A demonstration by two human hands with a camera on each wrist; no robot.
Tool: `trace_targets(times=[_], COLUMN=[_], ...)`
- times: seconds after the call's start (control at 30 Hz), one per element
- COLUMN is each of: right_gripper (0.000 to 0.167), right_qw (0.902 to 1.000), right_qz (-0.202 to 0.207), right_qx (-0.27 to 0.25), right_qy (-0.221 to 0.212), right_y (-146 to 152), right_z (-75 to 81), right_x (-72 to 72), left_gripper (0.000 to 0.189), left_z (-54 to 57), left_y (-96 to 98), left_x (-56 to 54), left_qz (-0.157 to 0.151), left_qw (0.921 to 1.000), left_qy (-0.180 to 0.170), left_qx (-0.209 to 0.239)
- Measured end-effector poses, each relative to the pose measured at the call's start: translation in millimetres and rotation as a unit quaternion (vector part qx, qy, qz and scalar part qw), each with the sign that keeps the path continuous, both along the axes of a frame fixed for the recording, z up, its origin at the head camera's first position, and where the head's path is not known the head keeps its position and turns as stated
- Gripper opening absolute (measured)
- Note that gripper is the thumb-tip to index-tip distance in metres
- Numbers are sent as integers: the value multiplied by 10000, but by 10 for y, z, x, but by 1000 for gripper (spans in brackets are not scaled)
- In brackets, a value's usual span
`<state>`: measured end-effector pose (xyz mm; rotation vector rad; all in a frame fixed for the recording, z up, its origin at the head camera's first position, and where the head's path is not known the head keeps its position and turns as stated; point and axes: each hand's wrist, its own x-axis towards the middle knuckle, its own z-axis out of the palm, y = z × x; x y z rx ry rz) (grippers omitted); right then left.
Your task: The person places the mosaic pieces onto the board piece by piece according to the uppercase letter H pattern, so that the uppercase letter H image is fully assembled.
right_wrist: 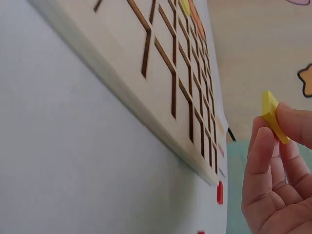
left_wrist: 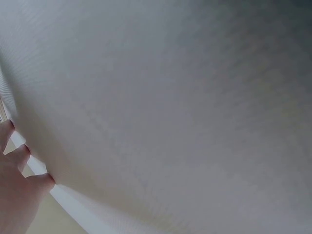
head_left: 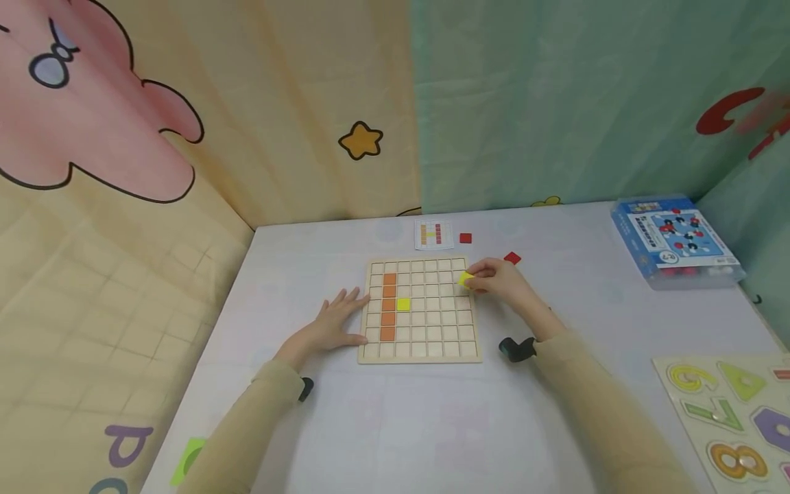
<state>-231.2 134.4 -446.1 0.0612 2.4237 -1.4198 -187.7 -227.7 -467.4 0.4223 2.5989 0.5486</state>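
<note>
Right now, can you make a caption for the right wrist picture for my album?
A right hand pinches a yellow tile near a wooden grid board, with red pieces beyond.

There are five orange tiles (head_left: 388, 304), two yellow tiles (head_left: 403, 304), two red tiles (head_left: 465, 238), one board (head_left: 426, 334) and one card (head_left: 434, 234).

Play corner, seemingly (cartoon-printed drapes (head_left: 481, 103)); number puzzle (head_left: 737, 437) on table (head_left: 432, 425).

Yellow tile (head_left: 465, 278): pinched in right hand (head_left: 498, 280), tilted, at right edge of wooden grid board (head_left: 434, 319). Board lies flat, left hand (head_left: 333, 324) touching left edge; five orange tiles (head_left: 387, 320) seated in one column, one yellow square (head_left: 403, 304) adjoining.
</note>
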Motion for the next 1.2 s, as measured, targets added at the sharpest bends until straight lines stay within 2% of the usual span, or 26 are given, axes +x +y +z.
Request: trace_targets(times=[0.3,0.47,0.7,1.0,1.2], right_gripper=[21,14,9,8,9], right_qw=[9986,9966,9910,9829,9818], right_qz=[525,739,1070,1206,1205], right_qx=[-72,208,619,1093,1147], right_qy=[79,291,514,862,912], right_y=[-574,-765,-905,-948,-954], right_z=[-157,-166,-170,-194,-218], right_x=[16,20,11,57,70], left_gripper=[93,93,94,95,94], left_z=[-31,-18,-15,-14,-7], left_y=[-29,-28,-41,-26,-15], left_x=[38,39,16,-6,15], left_qz=[49,45,75,-4,20], left_qw=[10000,10000,10000,10000,10000], left_qy=[36,65,41,37,40], left_qx=[75,52,-28,25,5])
